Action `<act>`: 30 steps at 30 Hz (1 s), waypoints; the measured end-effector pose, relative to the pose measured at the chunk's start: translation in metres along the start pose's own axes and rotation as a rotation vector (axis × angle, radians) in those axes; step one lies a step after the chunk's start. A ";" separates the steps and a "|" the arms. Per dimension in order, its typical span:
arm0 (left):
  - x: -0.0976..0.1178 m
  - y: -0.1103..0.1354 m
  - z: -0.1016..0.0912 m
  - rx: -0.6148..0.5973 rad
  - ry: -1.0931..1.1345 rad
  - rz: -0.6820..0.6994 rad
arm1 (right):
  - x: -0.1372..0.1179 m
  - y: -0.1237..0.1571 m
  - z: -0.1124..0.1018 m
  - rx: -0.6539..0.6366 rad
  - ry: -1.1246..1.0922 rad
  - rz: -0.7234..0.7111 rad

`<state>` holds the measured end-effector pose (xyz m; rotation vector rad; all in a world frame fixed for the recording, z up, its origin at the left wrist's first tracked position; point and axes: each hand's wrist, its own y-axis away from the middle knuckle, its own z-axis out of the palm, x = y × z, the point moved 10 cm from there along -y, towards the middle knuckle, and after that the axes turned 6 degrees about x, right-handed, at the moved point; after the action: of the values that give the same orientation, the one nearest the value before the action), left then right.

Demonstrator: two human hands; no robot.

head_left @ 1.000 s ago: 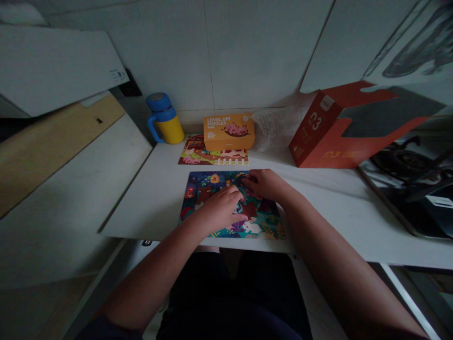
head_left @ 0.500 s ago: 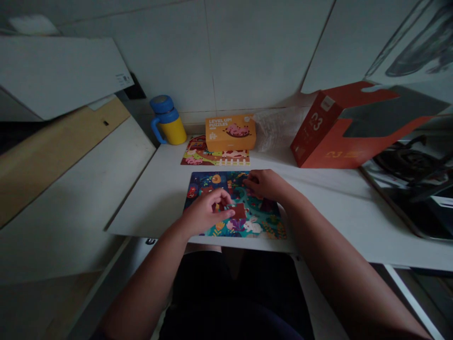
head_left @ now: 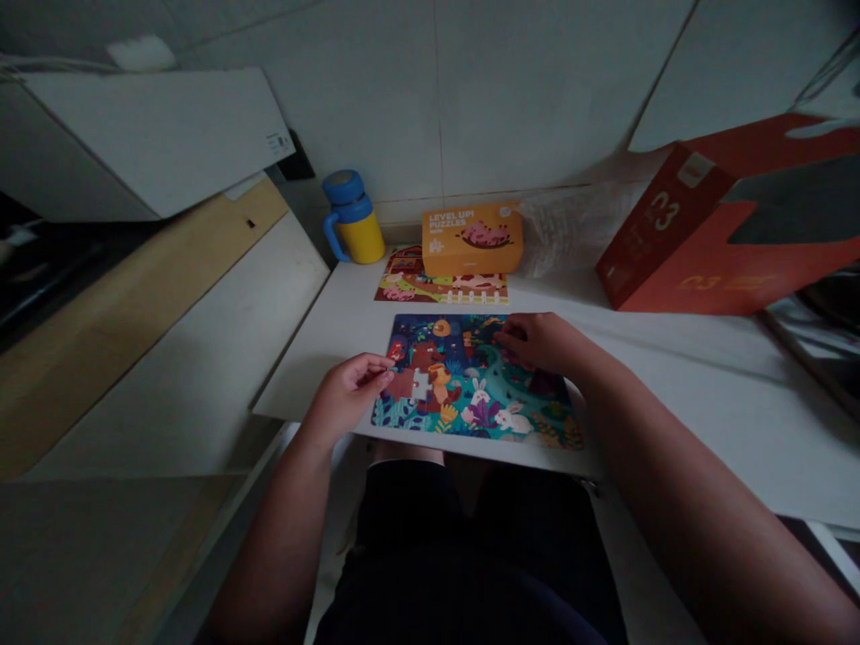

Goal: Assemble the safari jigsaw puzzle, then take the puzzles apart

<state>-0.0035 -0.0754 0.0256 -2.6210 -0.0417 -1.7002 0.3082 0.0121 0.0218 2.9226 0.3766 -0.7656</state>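
Centrally, at desk (head_left: pixel 672 376) front edge: flat cardboard jigsaw (head_left: pixel 484 394), bright animals. Left hand (head_left: pixel 346 394) pinches knobbed reddish puzzle piece (head_left: pixel 401 385) at jigsaw's left side. Right hand (head_left: pixel 541 342), fingers bunched, on jigsaw's far side; grip unclear. Closed orange box (head_left: pixel 470 237) at back edge.

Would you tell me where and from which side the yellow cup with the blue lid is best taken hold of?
Probably by its blue handle, coming from the left. The yellow cup stands upright, its loop handle juts out leftward with nothing beside it, and the orange puzzle box stands on its right.
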 end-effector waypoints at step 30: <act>0.068 -0.024 0.060 -0.289 -0.498 0.546 | 0.003 -0.002 0.003 0.001 -0.005 -0.031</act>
<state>0.0780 -0.0493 0.0639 -2.8042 0.8785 -0.9185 0.3089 0.0141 0.0177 2.9216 0.4223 -0.7770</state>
